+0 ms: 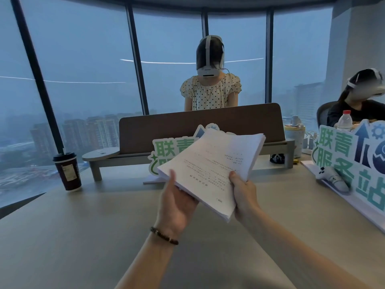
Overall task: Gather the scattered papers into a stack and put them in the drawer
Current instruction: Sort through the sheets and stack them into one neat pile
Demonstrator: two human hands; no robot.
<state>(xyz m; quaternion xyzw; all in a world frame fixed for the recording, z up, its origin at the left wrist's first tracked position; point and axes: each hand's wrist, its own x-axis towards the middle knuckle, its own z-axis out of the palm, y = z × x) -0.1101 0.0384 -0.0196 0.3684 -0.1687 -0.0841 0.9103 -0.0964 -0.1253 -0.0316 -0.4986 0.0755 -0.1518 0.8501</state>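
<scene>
A thick stack of white printed papers (210, 170) is held up above the desk (83, 226), tilted toward the upper right. My left hand (177, 205) grips its lower left edge, thumb on top and fingers underneath. My right hand (244, 197) holds the stack's near right edge, thumb pressed on the top sheet. No loose sheets lie on the visible desk top. No drawer is in view.
A dark paper coffee cup (67, 172) stands at the left. Behind the papers are a green-lettered sign (168, 151) and a brown divider on a shelf (200, 128). A larger sign (352, 161) and a white game controller (331, 176) sit right. Two people wear headsets beyond.
</scene>
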